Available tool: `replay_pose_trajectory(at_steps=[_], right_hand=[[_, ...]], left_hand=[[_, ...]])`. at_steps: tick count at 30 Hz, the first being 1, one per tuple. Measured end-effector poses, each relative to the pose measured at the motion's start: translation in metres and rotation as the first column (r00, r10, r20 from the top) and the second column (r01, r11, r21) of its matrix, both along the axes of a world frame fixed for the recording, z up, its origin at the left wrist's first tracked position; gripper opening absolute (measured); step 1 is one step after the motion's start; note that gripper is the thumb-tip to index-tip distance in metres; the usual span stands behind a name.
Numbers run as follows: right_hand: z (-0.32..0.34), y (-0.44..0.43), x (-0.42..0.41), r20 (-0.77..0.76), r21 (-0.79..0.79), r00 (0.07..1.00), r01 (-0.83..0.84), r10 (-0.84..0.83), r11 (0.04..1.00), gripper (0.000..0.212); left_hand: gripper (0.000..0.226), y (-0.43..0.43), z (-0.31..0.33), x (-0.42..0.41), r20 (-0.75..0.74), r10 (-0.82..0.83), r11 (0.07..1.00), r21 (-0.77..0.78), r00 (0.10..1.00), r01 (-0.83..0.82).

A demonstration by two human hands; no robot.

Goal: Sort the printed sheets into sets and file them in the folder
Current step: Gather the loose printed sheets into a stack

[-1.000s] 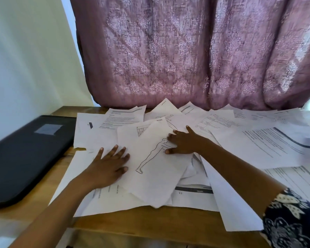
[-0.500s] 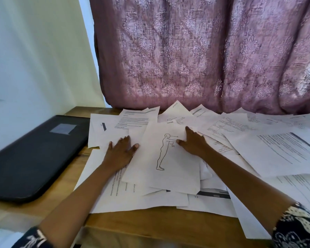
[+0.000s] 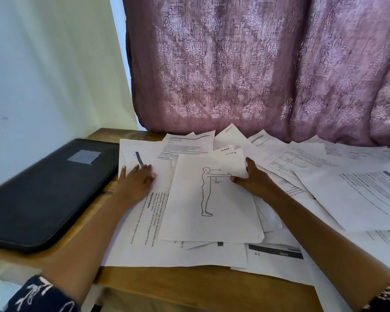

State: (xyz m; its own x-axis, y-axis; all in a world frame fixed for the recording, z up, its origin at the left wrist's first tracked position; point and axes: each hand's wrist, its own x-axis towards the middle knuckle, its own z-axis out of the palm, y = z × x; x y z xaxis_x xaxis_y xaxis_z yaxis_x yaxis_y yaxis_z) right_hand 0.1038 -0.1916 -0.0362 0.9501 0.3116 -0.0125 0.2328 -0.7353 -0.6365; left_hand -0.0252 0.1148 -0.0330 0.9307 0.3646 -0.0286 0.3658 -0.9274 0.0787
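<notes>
A white printed sheet with a line drawing of a standing figure, arms held straight out and "90" marked beneath them [image 3: 212, 199], lies uppermost on the heap at the middle of the table, its long side running away from the person. Handwritten words sit at its far corner, too small to read surely. The right hand [image 3: 251, 180] pinches this sheet at its right edge, about level with the figure's arms: the thumb lies on the printed face and the fingers reach up behind the paper's edge, which curls a little over the hand.

The left hand [image 3: 135, 181] lies flat with straight, slightly spread fingers on a white sheet of sideways black text [image 3: 144, 224] just left of the figure sheet, holding nothing. Its fingertips touch a further sheet bearing a short dark bar [image 3: 139, 158].

Around these, many loose white printed sheets [image 3: 358, 194] overlap across the table to the right and to the back, among them one with a ruled grid [image 3: 297, 159] and one with a dark header band [image 3: 276, 253] near the front edge.

The black, round-cornered folder [image 3: 43, 194] lies closed and flat at the left, beside the heap, with a grey rectangular label [image 3: 83, 156] on its cover. All rest on a brown wooden table [image 3: 189, 287]. A mauve patterned curtain [image 3: 257, 64] hangs behind, a pale wall [image 3: 43, 64] to the left. Dark sleeves with a white print [image 3: 36, 296] cover both upper forearms
</notes>
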Motion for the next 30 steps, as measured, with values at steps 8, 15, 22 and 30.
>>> replay_pose_trajectory(at_steps=[8,15,22,30], right_hand=[[-0.004,-0.001,-0.007,0.121,0.223,0.99,0.044,-0.073,0.974,0.073],[0.004,0.012,0.004,0.143,0.254,0.98,0.098,-0.138,0.962,0.058],[0.016,0.061,0.032,0.117,0.392,0.986,0.068,-0.123,0.917,0.061],[0.019,0.086,0.053,-0.076,0.084,0.997,0.022,-0.016,0.996,0.062]], left_hand=[[0.105,-0.025,0.008,-0.033,0.129,-0.357,0.909,-0.18,0.925,0.376],[0.047,-0.015,0.007,-0.012,0.1,-0.057,0.989,-0.128,0.993,0.069],[0.051,-0.033,0.011,0.016,0.044,0.073,0.982,-0.177,0.996,-0.065],[0.06,-0.059,0.014,0.043,0.073,0.133,0.919,-0.383,0.988,-0.095]])
